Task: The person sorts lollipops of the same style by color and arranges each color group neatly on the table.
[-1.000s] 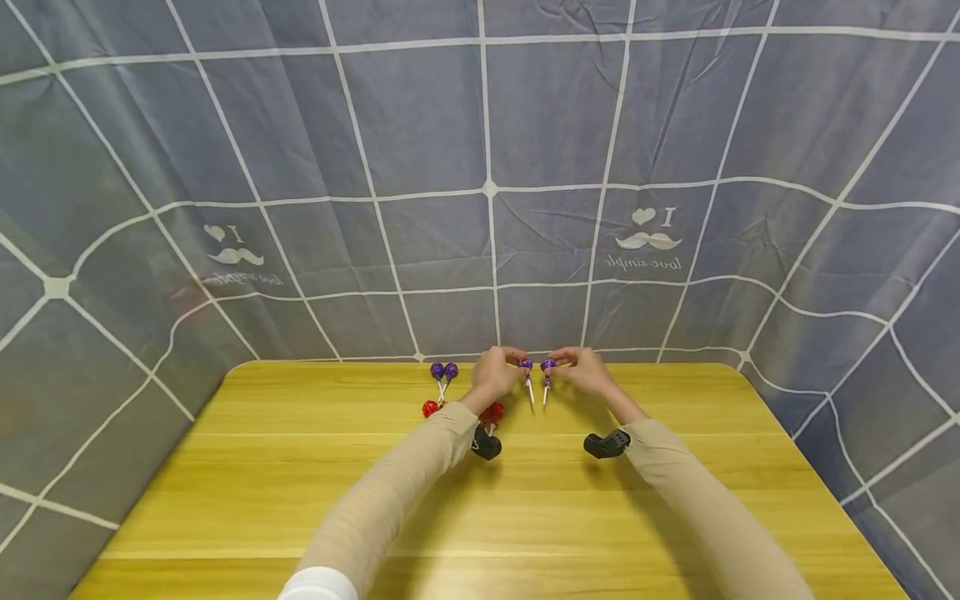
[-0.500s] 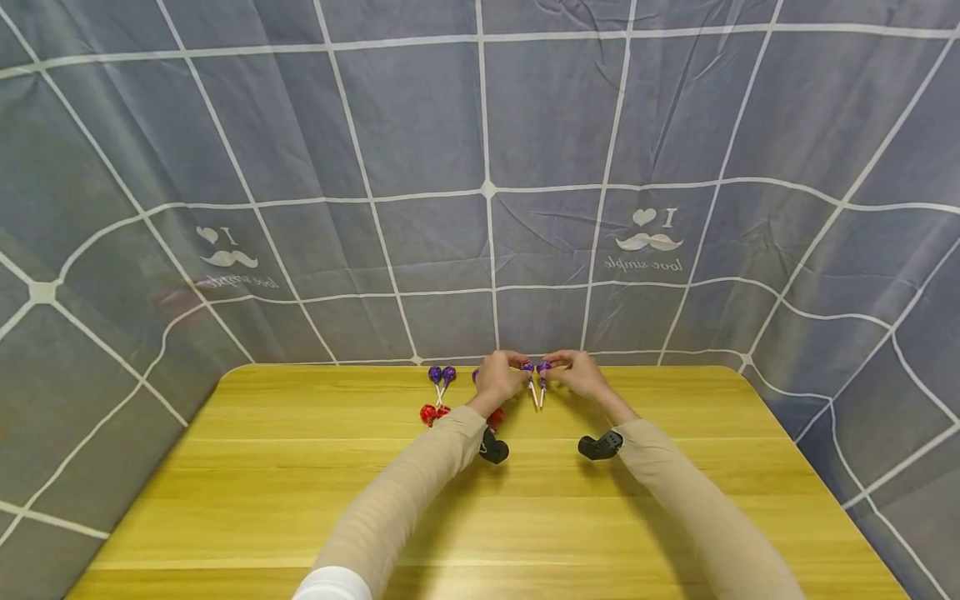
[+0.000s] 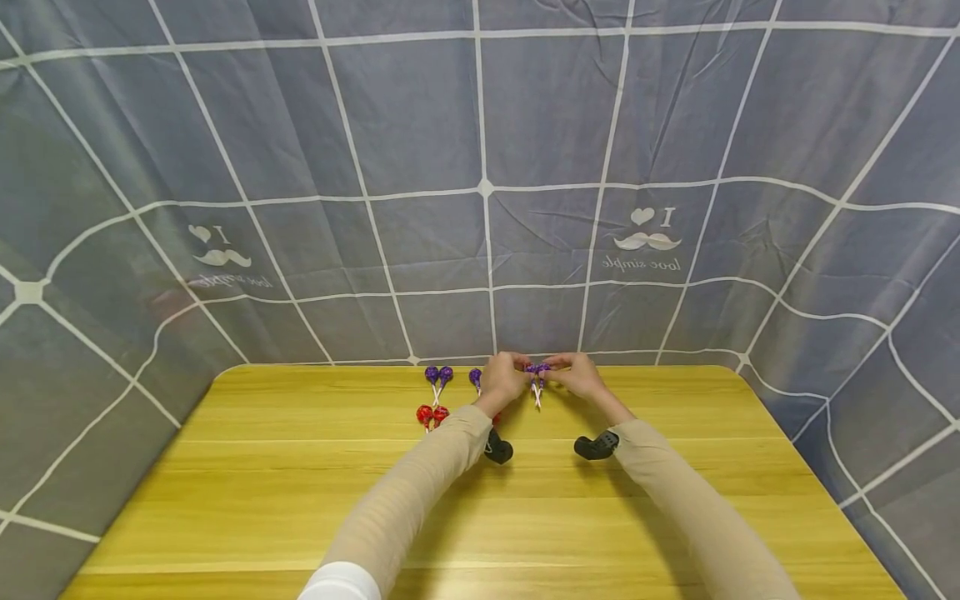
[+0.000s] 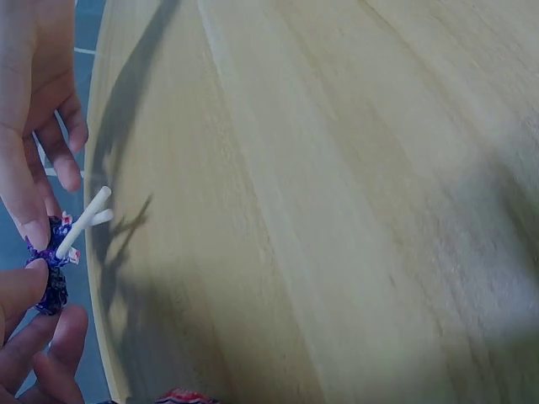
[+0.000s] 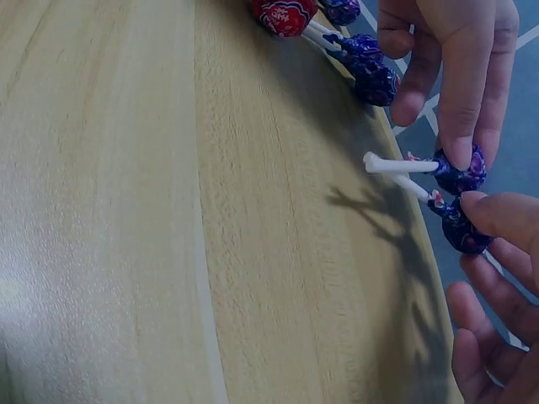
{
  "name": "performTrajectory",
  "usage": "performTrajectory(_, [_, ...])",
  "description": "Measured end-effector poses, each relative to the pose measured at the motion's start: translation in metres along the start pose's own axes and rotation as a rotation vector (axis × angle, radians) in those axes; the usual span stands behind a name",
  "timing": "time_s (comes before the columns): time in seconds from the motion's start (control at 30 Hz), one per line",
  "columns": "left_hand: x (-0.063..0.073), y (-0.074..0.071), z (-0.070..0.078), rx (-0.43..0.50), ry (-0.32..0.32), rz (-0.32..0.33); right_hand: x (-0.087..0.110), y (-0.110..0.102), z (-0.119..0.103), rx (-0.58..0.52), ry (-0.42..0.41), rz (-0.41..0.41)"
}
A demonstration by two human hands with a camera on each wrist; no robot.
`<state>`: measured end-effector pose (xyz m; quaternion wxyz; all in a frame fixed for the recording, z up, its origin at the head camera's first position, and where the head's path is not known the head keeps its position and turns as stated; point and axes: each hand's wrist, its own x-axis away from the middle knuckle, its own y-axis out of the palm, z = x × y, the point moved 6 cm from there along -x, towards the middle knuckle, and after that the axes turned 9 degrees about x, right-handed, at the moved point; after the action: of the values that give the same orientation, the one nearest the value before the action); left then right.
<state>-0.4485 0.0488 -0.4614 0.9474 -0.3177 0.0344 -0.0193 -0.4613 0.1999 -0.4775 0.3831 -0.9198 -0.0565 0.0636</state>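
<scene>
Over the table's far edge, my left hand (image 3: 504, 377) pinches the wrapped head of a purple lollipop (image 5: 461, 171) between thumb and fingertips. Facing it, my right hand (image 3: 581, 377) holds a second purple lollipop (image 5: 466, 229) the same way. The two heads sit side by side, seemingly touching. Their white sticks (image 4: 86, 220) cross near the ends and point toward me, with shadows falling on the wood below. A purple lollipop (image 3: 476, 377) beside my left hand is partly hidden by it.
Left on the table (image 3: 300, 492) lie a pair of purple lollipops (image 3: 438, 375) with crossed sticks and red lollipops (image 3: 432, 415) nearer me. Another red one (image 5: 284, 13) lies under my left wrist. A grey gridded curtain (image 3: 420, 242) hangs behind the far edge.
My hands have drawn together, bringing the two purple lollipops from apart to side by side. Their sticks, separate before, now cross.
</scene>
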Motion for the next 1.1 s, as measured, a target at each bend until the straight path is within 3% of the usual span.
performTrajectory(0.27, [0.0022, 0.0026, 0.0009, -0.071, 0.002, 0.042, -0.0004, 0.0035, 0.0031, -0.026, 0.046, -0.002])
performTrajectory(1.1, [0.0021, 0.0102, -0.0013, -0.143, 0.0, 0.027, 0.0026, 0.0085, 0.0047, 0.11, 0.061, -0.03])
